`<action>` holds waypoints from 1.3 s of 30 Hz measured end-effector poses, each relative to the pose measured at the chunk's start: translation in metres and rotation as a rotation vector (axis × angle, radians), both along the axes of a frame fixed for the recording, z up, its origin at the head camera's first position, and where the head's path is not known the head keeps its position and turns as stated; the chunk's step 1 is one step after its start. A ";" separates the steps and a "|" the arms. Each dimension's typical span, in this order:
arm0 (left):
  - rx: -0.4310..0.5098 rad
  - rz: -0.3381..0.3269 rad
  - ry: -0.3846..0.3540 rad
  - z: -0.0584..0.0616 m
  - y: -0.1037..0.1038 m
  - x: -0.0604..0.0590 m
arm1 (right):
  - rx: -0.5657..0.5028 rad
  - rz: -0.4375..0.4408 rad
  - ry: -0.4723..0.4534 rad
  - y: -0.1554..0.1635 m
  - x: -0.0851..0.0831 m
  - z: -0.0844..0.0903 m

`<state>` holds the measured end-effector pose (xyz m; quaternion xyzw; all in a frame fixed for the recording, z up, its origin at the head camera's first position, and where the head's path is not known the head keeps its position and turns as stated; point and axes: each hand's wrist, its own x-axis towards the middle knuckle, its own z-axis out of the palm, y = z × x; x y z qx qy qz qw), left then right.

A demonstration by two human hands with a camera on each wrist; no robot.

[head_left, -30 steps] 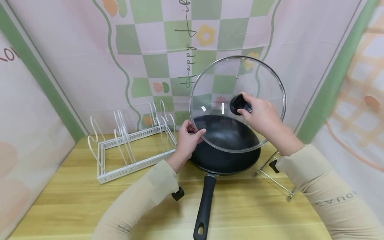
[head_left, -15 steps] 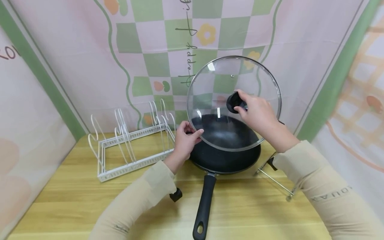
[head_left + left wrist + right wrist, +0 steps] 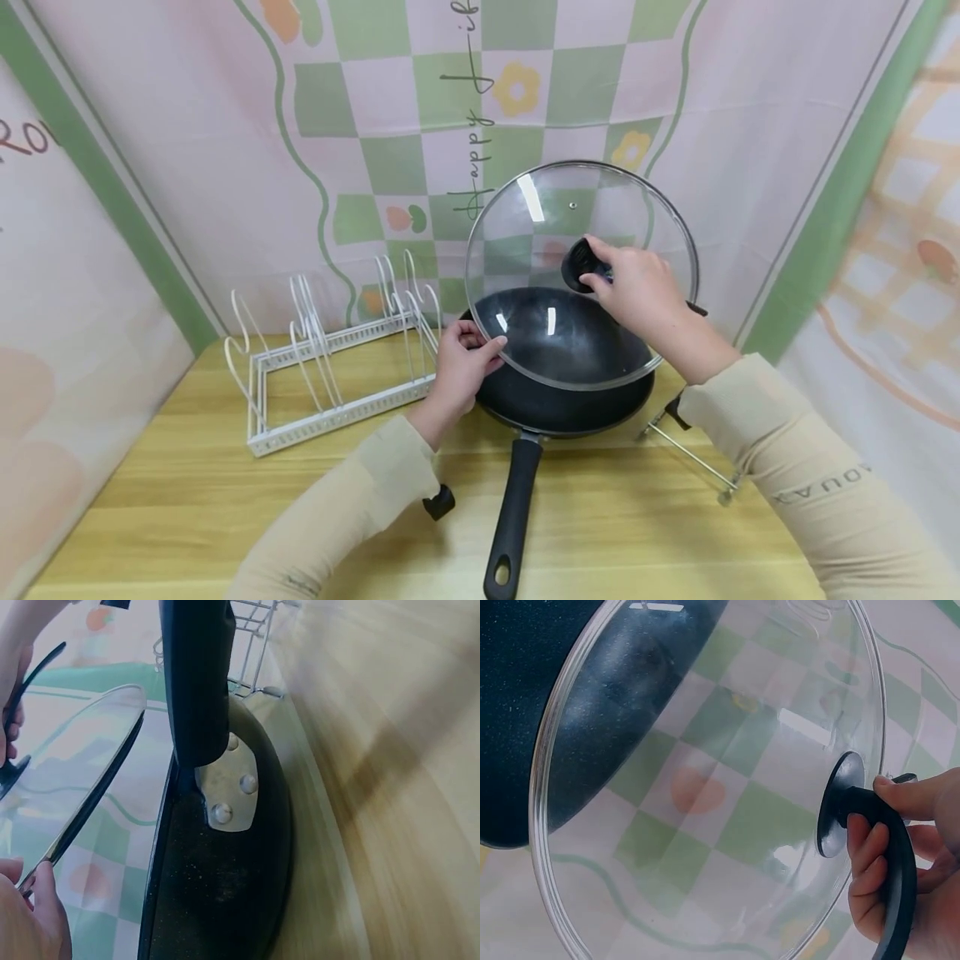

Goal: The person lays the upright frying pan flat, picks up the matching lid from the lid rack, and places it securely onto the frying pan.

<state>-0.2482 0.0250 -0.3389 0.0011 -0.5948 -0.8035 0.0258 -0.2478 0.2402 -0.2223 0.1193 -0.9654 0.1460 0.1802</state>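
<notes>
**A:** Where does the lid stand?

**B:** Glass lid (image 3: 581, 275) is off the black pan (image 3: 564, 392), tilted up over it, near edge low above the pan's rim. My right hand (image 3: 637, 292) is curled round the lid's black handle (image 3: 583, 265). My left hand (image 3: 461, 367) pinches the lid's steel rim, left of the pan.

**A:** And the pan?

**B:** On the table (image 3: 187, 500), its long handle (image 3: 512, 517) pointing toward me.

**A:** How far along?

**B:** I judge the lid lifted but not parked. The white wire rack (image 3: 330, 367) left of the pan holds nothing; a metal stand (image 3: 686, 450) sits right of the pan.
</notes>
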 end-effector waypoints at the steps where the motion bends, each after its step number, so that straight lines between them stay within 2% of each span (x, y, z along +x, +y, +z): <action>1: 0.006 0.000 -0.005 0.000 0.000 0.001 | 0.002 0.001 0.001 0.000 0.000 0.000; 11: 0.019 -0.016 0.028 -0.007 0.001 0.009 | 0.042 -0.031 -0.036 -0.004 -0.003 -0.004; 22: 0.074 0.013 0.019 -0.013 -0.004 0.008 | 0.021 -0.044 -0.059 -0.006 -0.008 -0.007; 28: 0.109 0.022 -0.006 -0.010 -0.010 0.008 | 0.014 -0.043 -0.072 -0.008 -0.010 -0.008; 39: 0.125 0.014 0.003 -0.007 -0.013 0.011 | 0.000 -0.037 -0.089 -0.010 -0.014 -0.007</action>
